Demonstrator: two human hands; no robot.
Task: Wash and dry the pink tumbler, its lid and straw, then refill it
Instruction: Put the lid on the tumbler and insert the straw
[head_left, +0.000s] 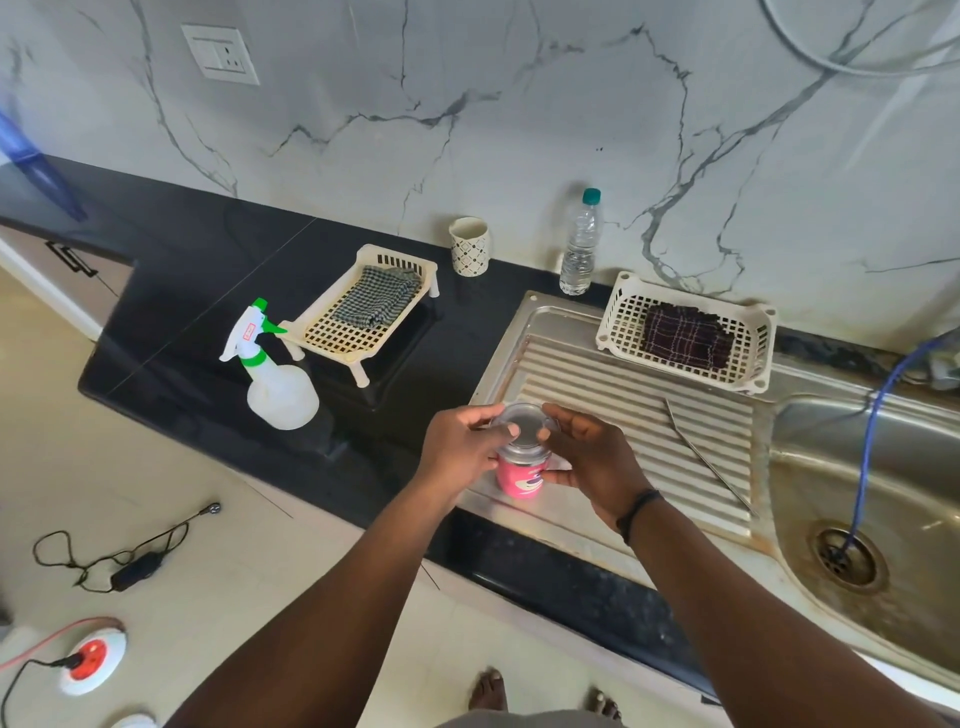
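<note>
The pink tumbler (519, 480) stands on the near left corner of the ribbed steel drainboard (649, 415). A clear lid (523, 423) sits at its metal rim. My left hand (462, 452) grips the lid's left edge with thumb and fingers. My right hand (592, 462) holds the lid's right edge and wraps the tumbler's right side. A thin metal straw (706, 457) lies diagonally on the drainboard to the right, apart from both hands.
A steel sink (883, 519) with a blue hose (872, 441) lies right. A white basket (685, 332) holds a dark cloth; a cream rack (363, 306) holds a checked cloth. A water bottle (581, 244), patterned cup (469, 246) and spray bottle (272, 371) stand on the black counter.
</note>
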